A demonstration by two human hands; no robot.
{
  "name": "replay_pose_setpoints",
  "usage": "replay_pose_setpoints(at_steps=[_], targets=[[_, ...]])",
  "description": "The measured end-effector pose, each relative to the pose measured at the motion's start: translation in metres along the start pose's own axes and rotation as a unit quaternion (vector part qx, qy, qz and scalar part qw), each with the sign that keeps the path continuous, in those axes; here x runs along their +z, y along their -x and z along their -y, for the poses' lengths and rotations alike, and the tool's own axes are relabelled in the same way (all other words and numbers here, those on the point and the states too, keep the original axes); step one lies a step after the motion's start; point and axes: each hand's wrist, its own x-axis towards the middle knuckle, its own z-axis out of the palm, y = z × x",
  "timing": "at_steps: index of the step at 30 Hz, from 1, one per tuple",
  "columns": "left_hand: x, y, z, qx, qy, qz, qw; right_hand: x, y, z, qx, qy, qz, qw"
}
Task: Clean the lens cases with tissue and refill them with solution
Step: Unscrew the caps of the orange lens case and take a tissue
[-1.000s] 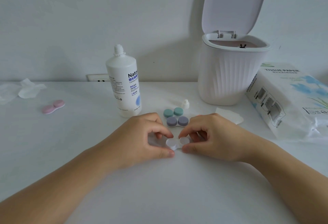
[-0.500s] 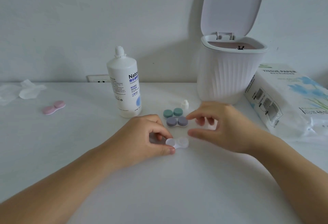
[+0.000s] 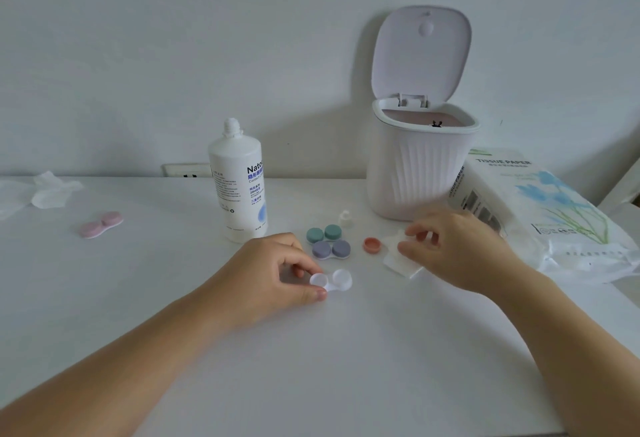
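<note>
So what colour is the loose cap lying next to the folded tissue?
Coral, an orange-pink cap, seen clearly in the head view.

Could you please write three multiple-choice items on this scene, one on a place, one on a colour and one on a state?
1. Where does the solution bottle stand?
A. left of the bin
B. right of the bin
C. inside the bin

2. What colour is the loose cap lying by the folded tissue?
A. black
B. yellow
C. coral red

3. How is the bin's lid?
A. shut
B. raised open
C. lying on the table

Answers:
1 A, the bottle is left of the bin.
2 C, the cap beside the purple case is coral red.
3 B, the lid stands upright on its hinge above the bin's open mouth.
</note>
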Motion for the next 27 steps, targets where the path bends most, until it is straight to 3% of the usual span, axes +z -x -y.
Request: replay_pose_setpoints(at_steps=[8, 27], targets=[[-0.005, 0.000, -0.006, 0.000, -0.002, -0.032, 1.000, 0.016, 0.005, -0.005, 0.011, -0.025, 0.001, 1.000], [-0.026, -0.024, -0.056, -0.061, 0.119, -0.045, 0.990, 0.021, 0.005, -0.006, 0.033, -0.124, -0.040, 0.991]])
